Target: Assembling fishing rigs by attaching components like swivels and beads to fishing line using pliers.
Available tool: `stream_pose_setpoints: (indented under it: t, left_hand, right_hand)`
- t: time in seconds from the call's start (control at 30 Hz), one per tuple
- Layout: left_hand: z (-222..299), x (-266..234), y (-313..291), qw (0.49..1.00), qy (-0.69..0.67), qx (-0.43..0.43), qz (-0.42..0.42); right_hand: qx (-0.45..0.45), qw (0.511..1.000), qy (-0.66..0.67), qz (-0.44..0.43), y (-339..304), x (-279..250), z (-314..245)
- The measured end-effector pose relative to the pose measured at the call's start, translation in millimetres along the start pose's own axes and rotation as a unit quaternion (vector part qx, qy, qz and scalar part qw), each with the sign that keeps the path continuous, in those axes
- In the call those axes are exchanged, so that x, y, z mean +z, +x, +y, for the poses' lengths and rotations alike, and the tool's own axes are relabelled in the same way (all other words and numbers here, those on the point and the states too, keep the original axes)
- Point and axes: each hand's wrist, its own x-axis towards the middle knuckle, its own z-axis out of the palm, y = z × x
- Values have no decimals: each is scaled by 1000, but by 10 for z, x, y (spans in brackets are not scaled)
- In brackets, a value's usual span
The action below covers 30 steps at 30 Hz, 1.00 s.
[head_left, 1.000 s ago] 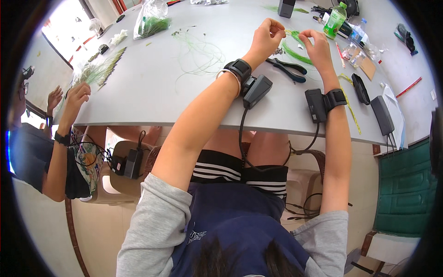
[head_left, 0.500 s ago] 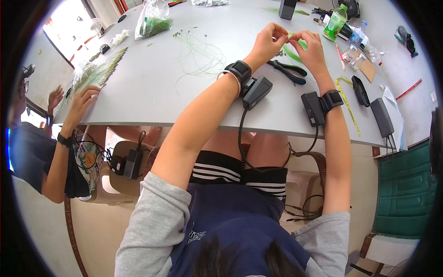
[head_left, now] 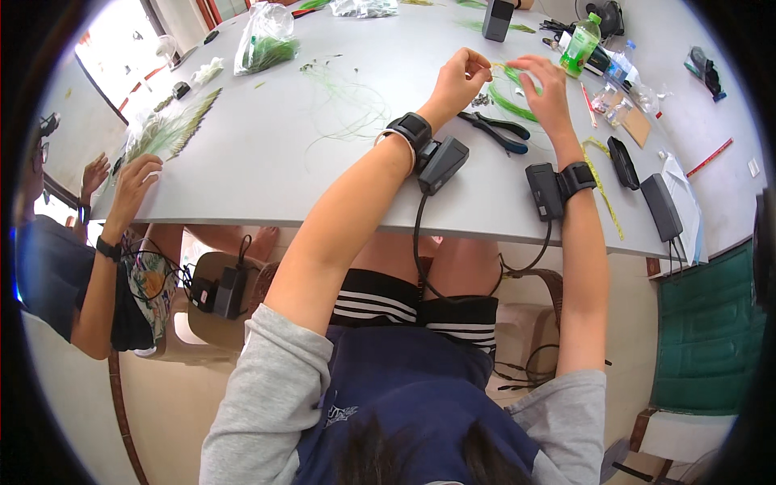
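Observation:
Near the table's far right part, my left hand (head_left: 463, 79) is pinched closed, thumb against fingers. A thin yellowish bit shows at its fingertips, too small to name. My right hand (head_left: 546, 87) is a short way to the right, its fingers spread and bent over a bundle of green strands (head_left: 511, 105); whether it touches them I cannot tell. Below the left hand lies a small pile of dark bits (head_left: 482, 99). Dark-handled pliers (head_left: 503, 136) rest on the table between my wrists.
Loose pale green strands (head_left: 343, 105) lie left of my arm. Farther off stand a plastic bag of green strands (head_left: 271, 53), a dark grey box (head_left: 498, 20) and a green bottle (head_left: 580, 44). A yellow tape measure (head_left: 602, 186) lies right. A co-worker's hand (head_left: 136, 184) is at left.
My right hand has let its pinch go, spread its fingers and drawn away from my left fingertips. My left hand stays pinched. The co-worker's near hand has shifted slightly left.

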Motion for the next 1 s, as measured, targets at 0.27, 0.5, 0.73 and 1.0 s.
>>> stream_pose_setpoints:
  t: [0.27,0.5,0.73,1.0]
  left_hand:
    - [-29,-21,11,1000,12,8,-8]
    - [-21,-2,-36,1000,-9,-9,-13]
    - [-30,0,-4,1000,-1,2,-6]
    - [-2,-9,-24,1000,24,-9,2]
  right_hand:
    - [215,928,251,-172,-50,42,14]
    - [319,618,698,-171,-15,-78,-151]
    - [321,897,161,-258,-121,63,4]
    - [431,853,-81,-282,-223,-184,577]
